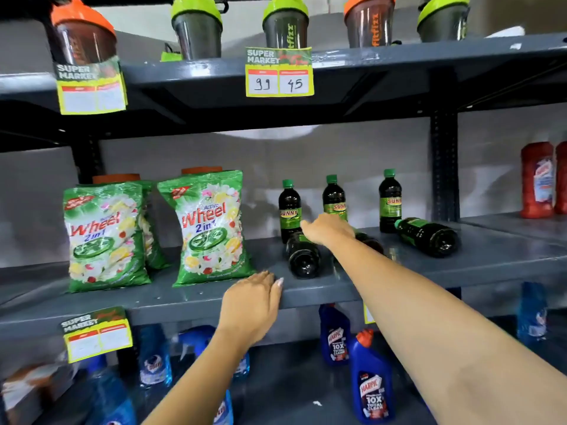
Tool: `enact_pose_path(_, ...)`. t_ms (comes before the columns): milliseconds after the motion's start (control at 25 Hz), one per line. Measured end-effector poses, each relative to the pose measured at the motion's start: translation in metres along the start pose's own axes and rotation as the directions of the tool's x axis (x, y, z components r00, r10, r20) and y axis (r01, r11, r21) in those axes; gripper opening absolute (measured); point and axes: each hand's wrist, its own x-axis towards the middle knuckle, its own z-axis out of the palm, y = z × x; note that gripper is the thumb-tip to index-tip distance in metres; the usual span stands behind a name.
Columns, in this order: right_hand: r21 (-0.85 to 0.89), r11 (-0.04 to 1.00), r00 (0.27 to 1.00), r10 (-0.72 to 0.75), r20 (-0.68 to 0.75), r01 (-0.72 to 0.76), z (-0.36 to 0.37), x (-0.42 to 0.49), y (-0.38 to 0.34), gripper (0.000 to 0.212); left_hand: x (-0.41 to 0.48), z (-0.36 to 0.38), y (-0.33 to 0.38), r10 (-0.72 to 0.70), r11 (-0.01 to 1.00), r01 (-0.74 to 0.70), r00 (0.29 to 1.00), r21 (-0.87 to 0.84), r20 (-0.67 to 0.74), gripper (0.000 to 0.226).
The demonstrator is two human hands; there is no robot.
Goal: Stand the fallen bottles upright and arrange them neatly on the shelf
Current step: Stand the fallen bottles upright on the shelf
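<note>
**Hands at the middle shelf, dark bottles lying among standing ones**

Nearest, on the bottom shelf, blue Harpic bottles [371, 378] and blue spray bottles [155, 357] stand below the arms, well clear of the work above. A yellow price tag [96, 334] hangs from the front lip of the middle shelf [184, 297] at the left.

The left hand [253, 305] rests on that front lip, fingers curled over the edge and holding nothing. The right hand [326, 230] reaches farther in, palm down, laid over the neck end of a fallen bottle [303, 259] whose base points out toward the edge; whether the fingers have closed on it cannot be told. A second fallen bottle [369, 242] lies mostly hidden behind the right forearm. A third fallen bottle [428, 236] lies on its side to the right, cap pointing left, near the steel upright post [443, 167].

Behind them three green-capped Sunny bottles [289, 207] stand upright in a loose row, apart from one another. Bare shelf shows between the lying bottles and the front edge, and at the right end.

To the left two Wheel detergent packs [211, 228] stand close beside the first bottle, hemming that side. Red bottles [537, 179] stand in the next bay. Overhead, shaker cups [285, 23] line the top shelf, with a tag marked 99 and 45 [279, 72].
</note>
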Motion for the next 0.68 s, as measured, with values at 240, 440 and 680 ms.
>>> enact_pose_path(240, 0.222, 0.958, 0.919, 0.082, 0.385, -0.178, 0.013, -0.014, -0.015, 0.057, -0.001, 0.004, 0.007, -0.017, 0.998, 0.022, 0.997, 0.06, -0.082, 0.043)
enact_pose_path(440, 0.416, 0.907, 0.99, 0.107, -0.087, -0.062, 0.045, -0.01, -0.011, 0.056, -0.002, 0.006, 0.004, -0.021, 1.0, 0.023, 0.993, 0.021, -0.115, 0.039)
enact_pose_path(680, 0.396, 0.892, 0.964, -0.134, -0.228, 0.218, 0.069, -0.013, 0.002, 0.067, 0.0, 0.013, 0.003, -0.048, 0.999, 0.047, 0.985, -0.009, -0.166, 0.036)
